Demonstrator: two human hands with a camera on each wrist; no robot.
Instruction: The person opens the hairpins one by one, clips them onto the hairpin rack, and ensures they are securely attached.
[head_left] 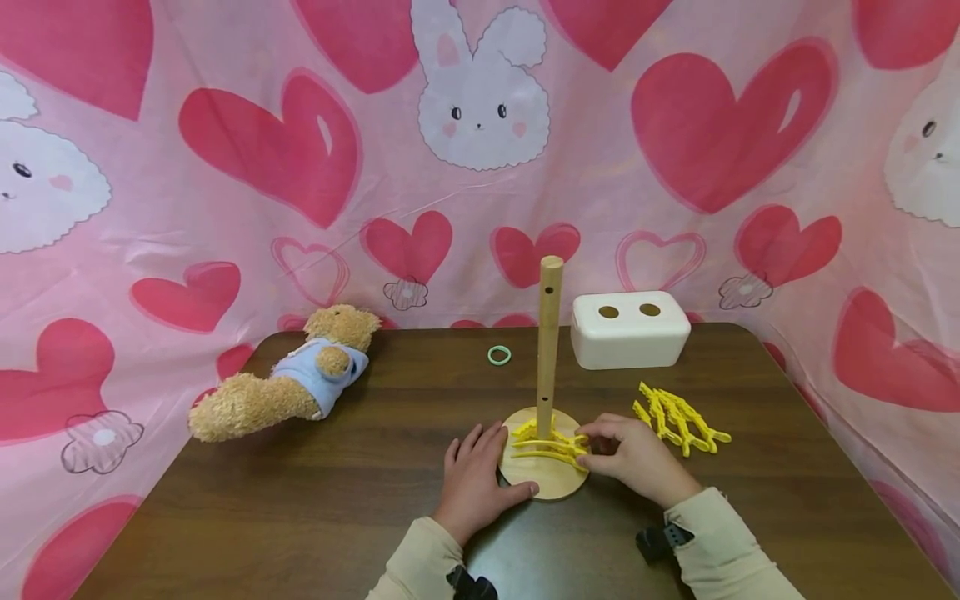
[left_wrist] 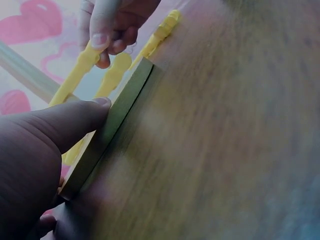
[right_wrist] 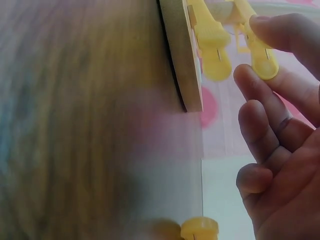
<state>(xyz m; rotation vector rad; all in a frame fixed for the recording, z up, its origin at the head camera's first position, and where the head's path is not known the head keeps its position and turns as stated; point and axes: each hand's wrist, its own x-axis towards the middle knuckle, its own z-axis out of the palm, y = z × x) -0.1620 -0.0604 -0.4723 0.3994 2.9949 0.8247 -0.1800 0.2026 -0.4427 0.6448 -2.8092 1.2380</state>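
Note:
A round wooden base (head_left: pixel 551 487) carries an upright wooden post (head_left: pixel 550 342) with small dark holes. Curved yellow plastic pieces (head_left: pixel 547 454) surround the foot of the post, one above the other. My left hand (head_left: pixel 478 483) holds the base at its left side, thumb (left_wrist: pixel 82 120) at the near rim and fingers along the far left edge. With thumb and index finger, my right hand (head_left: pixel 637 458) pinches the rounded end of the upper yellow piece (right_wrist: pixel 262 57). A lower yellow piece (right_wrist: pixel 215 55) sits closer to the base in the right wrist view.
More branched yellow pieces (head_left: pixel 678 421) lie right of the stand. Behind them is a white box (head_left: pixel 630 342) with two round holes on top. A green ring (head_left: pixel 498 356) lies behind the stand. At the left, a teddy bear (head_left: pixel 300 379) in a blue shirt lies on the brown table (head_left: pixel 315 517).

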